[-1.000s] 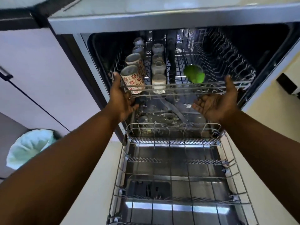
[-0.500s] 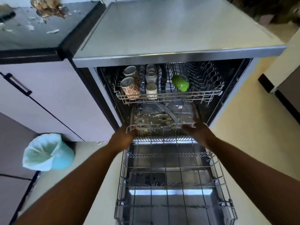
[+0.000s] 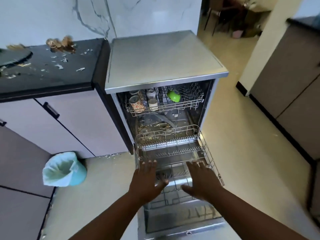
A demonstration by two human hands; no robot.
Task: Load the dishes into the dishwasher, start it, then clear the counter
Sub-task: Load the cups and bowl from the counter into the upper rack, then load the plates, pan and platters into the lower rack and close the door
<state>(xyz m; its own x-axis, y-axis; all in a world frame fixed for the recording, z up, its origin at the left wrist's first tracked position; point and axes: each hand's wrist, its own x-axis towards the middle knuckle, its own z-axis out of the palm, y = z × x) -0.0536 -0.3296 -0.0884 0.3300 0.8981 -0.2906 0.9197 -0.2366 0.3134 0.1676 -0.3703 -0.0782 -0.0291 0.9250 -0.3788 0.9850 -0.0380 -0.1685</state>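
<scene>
My left hand (image 3: 147, 181) and right hand (image 3: 201, 181) hover with fingers spread, holding nothing, over the empty wire lower rack (image 3: 210, 159). Patterned mugs (image 3: 136, 103) and a green bowl (image 3: 173, 96) sit in the upper rack (image 3: 194, 103); the black desk (image 3: 52, 71) is littered with scraps, so starting and clearing remain.

We see a shiny silver metal dishwasher (image 3: 161, 61) in the middle. In its top rack sits a bright green round bowl (image 3: 173, 95). Beside it stands a white cup with red flower patterns (image 3: 136, 104). At the upper left is a black countertop (image 3: 52, 66) with pale and brown scraps. At the lower left is a light blue bin (image 3: 69, 168). The floor (image 3: 242, 153) is cream.
</scene>
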